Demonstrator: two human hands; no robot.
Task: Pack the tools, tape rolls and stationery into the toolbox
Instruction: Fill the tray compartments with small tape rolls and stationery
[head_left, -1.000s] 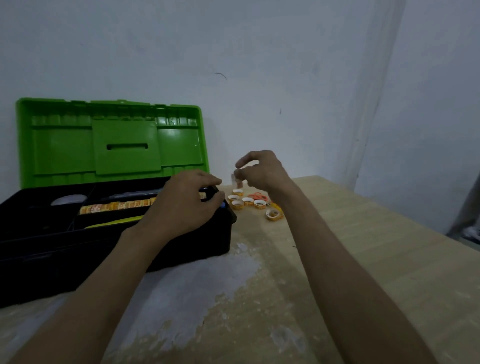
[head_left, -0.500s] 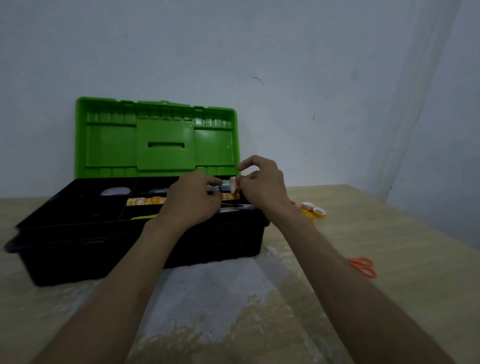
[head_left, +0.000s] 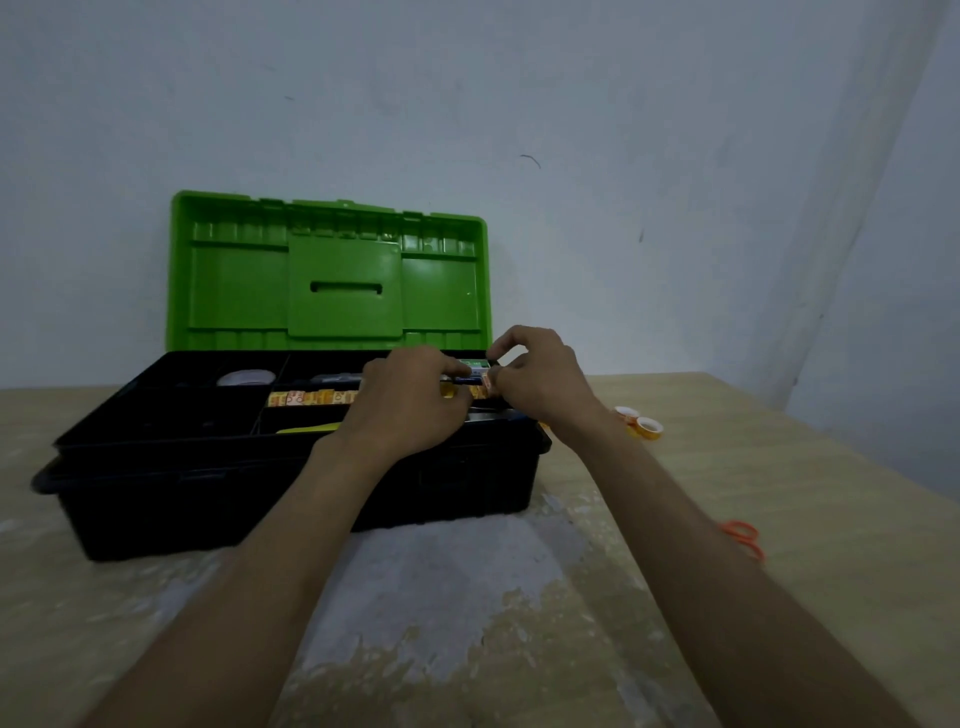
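Head view: a small light tape roll (head_left: 487, 383) is pinched by right hand (head_left: 540, 382) fingertips over the toolbox (head_left: 291, 483), left hand (head_left: 410, 400) curled beside it; a rim grip is judged safest.

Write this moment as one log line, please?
stage: packing | toolbox: lid open | left hand, right hand: over tray, pinching small item | outside: tape rolls, scissors

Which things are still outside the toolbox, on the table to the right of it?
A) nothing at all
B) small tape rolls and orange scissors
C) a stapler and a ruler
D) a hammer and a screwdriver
B: small tape rolls lie on the table just right of the toolbox, and the orange scissors lie nearer the camera, partly hidden behind the right forearm.
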